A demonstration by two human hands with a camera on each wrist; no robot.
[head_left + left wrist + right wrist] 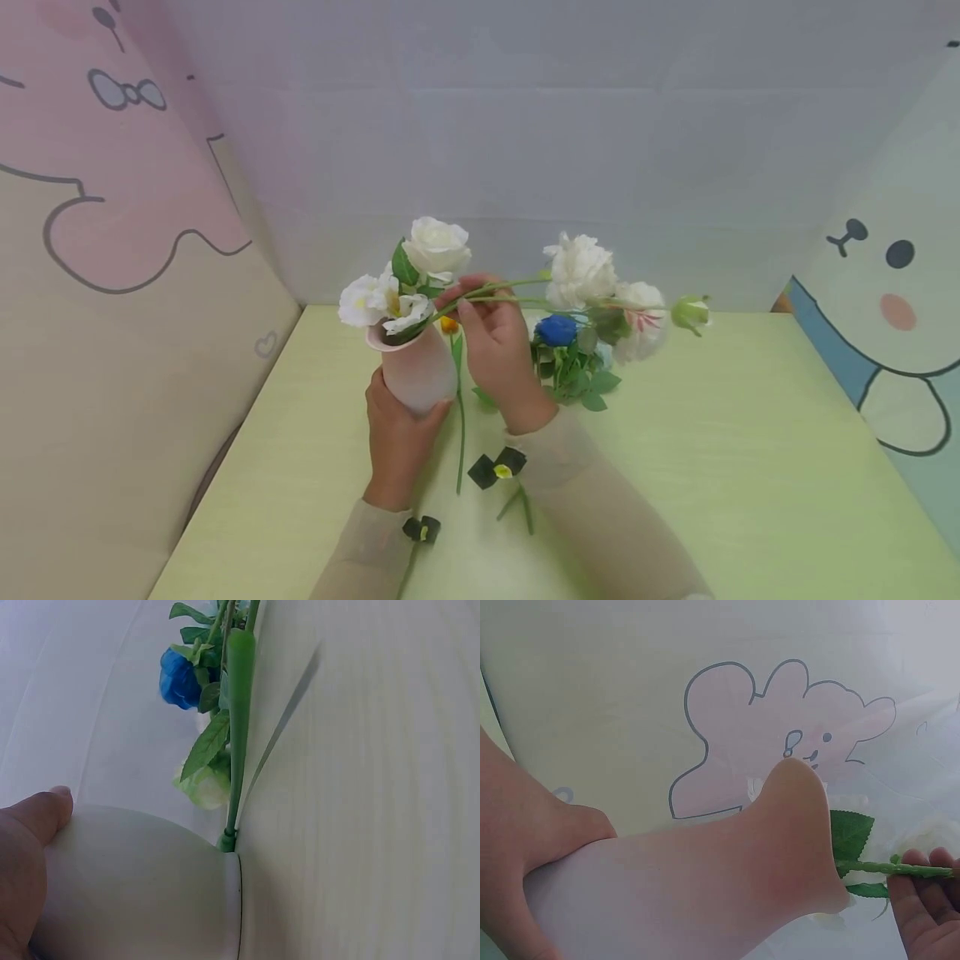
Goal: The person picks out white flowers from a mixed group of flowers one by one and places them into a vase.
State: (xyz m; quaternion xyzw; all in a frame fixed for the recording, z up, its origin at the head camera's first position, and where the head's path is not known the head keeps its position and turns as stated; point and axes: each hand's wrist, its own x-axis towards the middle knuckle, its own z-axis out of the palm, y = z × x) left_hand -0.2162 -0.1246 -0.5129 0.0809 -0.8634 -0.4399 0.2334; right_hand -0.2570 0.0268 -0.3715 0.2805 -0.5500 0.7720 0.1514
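My left hand (397,429) grips the pale vase (416,375) around its lower body, on the table. A white rose (437,247) and a white ruffled flower with a yellow centre (365,300) stand in its mouth. Beside the rim, my right hand (504,354) pinches green stems (517,299) between thumb and fingers. These stretch rightward to a full white flower (579,271), a white-and-pink flower (641,321) and a pale green bud (690,312). In the right wrist view, a held stem (907,868) meets the vase's mouth, where its end is hidden.
Behind my right hand, a blue rose (557,330) lies among green leaves (592,383). An orange flower (448,325) with a long stem lies right of the vase. Loose stem ends (525,508) show under my right sleeve. A pale wall (600,150) rises behind the table (750,467).
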